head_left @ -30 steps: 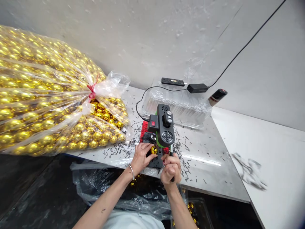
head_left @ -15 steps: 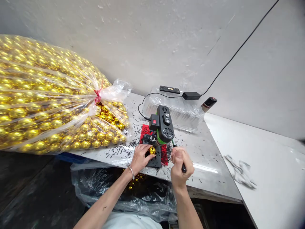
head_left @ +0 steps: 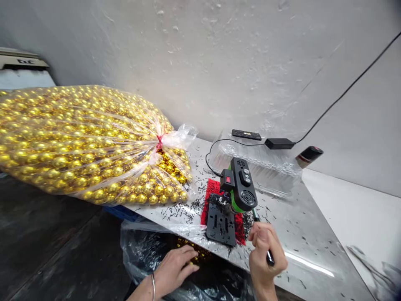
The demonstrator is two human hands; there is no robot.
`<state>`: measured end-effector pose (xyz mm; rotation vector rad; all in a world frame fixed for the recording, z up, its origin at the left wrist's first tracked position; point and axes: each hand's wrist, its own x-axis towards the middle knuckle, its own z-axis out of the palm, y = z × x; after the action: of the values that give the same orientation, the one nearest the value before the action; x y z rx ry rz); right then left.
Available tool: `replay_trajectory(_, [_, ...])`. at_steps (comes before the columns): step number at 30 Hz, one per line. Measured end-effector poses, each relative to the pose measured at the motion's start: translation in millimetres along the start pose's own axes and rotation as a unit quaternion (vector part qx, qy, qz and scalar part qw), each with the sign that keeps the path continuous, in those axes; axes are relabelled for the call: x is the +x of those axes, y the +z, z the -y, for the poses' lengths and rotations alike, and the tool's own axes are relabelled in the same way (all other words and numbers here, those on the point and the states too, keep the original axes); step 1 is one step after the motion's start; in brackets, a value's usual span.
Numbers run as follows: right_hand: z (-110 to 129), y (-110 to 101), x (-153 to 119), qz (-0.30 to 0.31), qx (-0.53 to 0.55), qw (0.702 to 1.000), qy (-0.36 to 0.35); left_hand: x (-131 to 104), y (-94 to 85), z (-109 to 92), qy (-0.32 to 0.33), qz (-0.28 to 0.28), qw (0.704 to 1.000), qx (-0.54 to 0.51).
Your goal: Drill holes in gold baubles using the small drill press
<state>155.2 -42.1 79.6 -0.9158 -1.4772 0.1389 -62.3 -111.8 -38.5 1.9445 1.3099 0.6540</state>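
My right hand (head_left: pixel 265 251) is wrapped round the black lever handle (head_left: pixel 270 258) of a small bench drill press (head_left: pixel 243 186) with a black and green head. Its slotted black base plate (head_left: pixel 220 225) carries no ball. My left hand (head_left: pixel 177 267), with a bracelet at the wrist, is below the table's front edge, over a plastic-lined opening (head_left: pixel 140 242). Its thumb and fingers are apart, and a small gold glint shows between them. Gold balls (head_left: pixel 200 251) lie in the dark opening just beyond the fingertips.
A large tied clear bag of gold balls (head_left: pixel 94 146) fills the left. Under the press lies a red mat (head_left: pixel 239 228), with black shavings scattered round it. Behind stand a clear plastic tray (head_left: pixel 275 177), a power adapter (head_left: pixel 279 144), a phone-like black slab (head_left: pixel 246 134) and a dark-capped bottle (head_left: pixel 309 156).
My left hand has moved from the base plate, where it held a gold ball, down over the lined opening. My right hand stays on the lever. The view has turned left.
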Motion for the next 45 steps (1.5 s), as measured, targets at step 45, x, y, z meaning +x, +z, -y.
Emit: replay_trajectory(45, [3, 5, -3, -0.003, -0.01, 1.0, -0.017, 88, -64.8, -46, -0.173, -0.159, 0.779, -0.581])
